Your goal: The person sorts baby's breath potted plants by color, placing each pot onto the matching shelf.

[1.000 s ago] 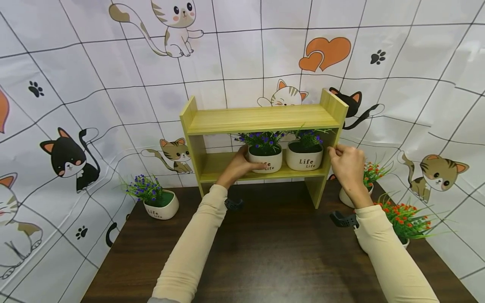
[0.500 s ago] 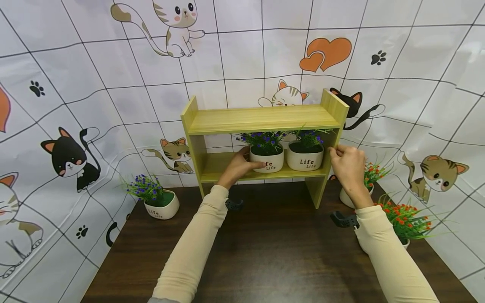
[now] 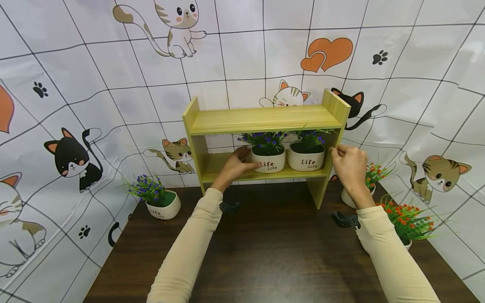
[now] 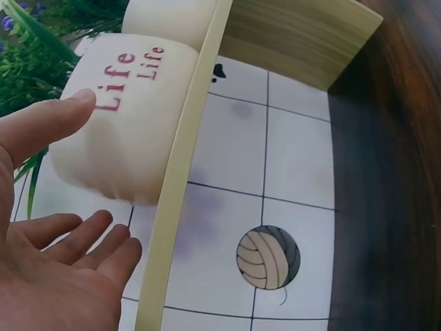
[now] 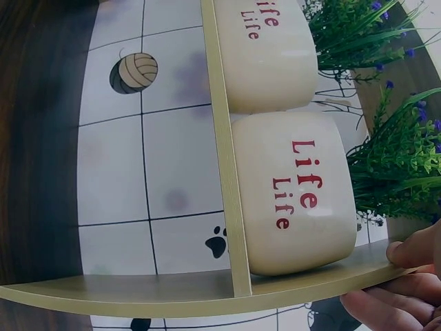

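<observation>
Two cream oval flowerpots with purple flowers stand side by side on the lower board of a pale wooden shelf (image 3: 265, 120). My left hand (image 3: 233, 166) is at the left flowerpot (image 3: 269, 162), its thumb by the front lettering and its fingers spread. In the left wrist view those fingers (image 4: 93, 241) are apart from the pot's side; whether the thumb touches it I cannot tell. The right flowerpot (image 3: 307, 161) stands near the shelf's right side panel (image 5: 138, 298). My right hand (image 3: 348, 168) pinches that panel's front edge between thumb and curled fingers.
Another purple-flowered pot (image 3: 164, 206) stands on the dark wooden table (image 3: 265, 252) at the left. Two orange-flowered plants, one at the back (image 3: 373, 174) and one nearer (image 3: 407, 221), are at the right, partly behind my right arm. A cat-print wall covering (image 3: 242, 54) is behind the shelf.
My left hand has loosened and drawn slightly left from the left flowerpot, so its lettering shows more. The right hand keeps its hold on the side panel.
</observation>
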